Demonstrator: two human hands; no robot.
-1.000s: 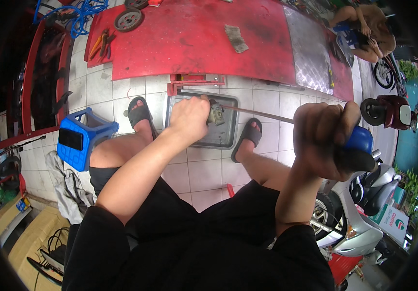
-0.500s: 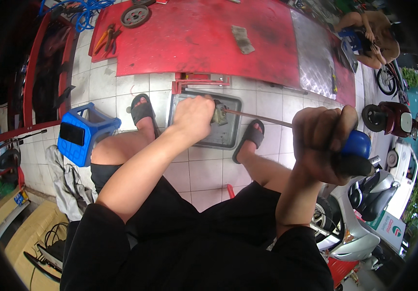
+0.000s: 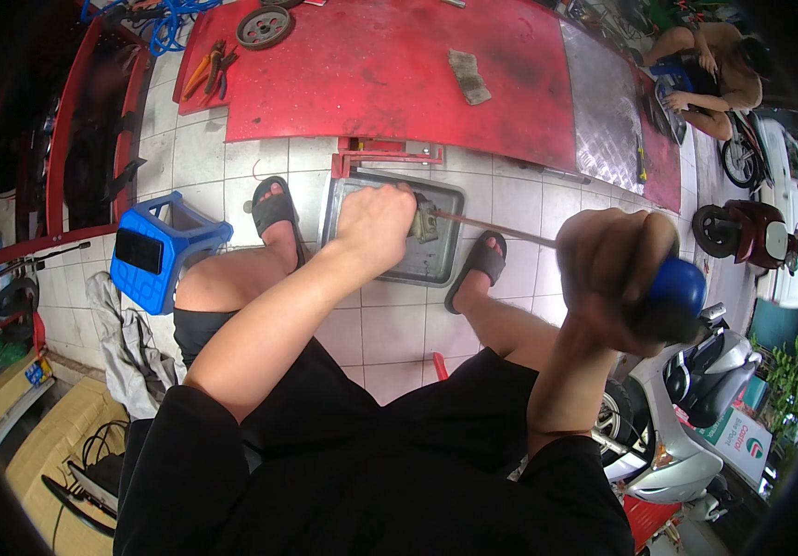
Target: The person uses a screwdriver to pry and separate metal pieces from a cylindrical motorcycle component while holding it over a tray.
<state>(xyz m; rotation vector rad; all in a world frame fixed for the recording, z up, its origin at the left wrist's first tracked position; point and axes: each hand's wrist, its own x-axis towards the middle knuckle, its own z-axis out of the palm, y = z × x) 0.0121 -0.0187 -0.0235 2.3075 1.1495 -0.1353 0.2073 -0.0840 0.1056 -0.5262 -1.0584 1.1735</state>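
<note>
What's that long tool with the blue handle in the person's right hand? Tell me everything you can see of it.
The long tool looks like a screwdriver: a thin, straight, brownish, metal-looking shaft and a rounded handle, blue and black. The right hand closes around the handle, hiding much of it. The shaft runs leftward to the small metal part in the left hand. The tip's shape, and whether it touches, can't be told.

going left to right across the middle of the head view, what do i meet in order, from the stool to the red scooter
Blue stool, left sandal, left hand, metal part, right sandal, right hand, red scooter.
</note>
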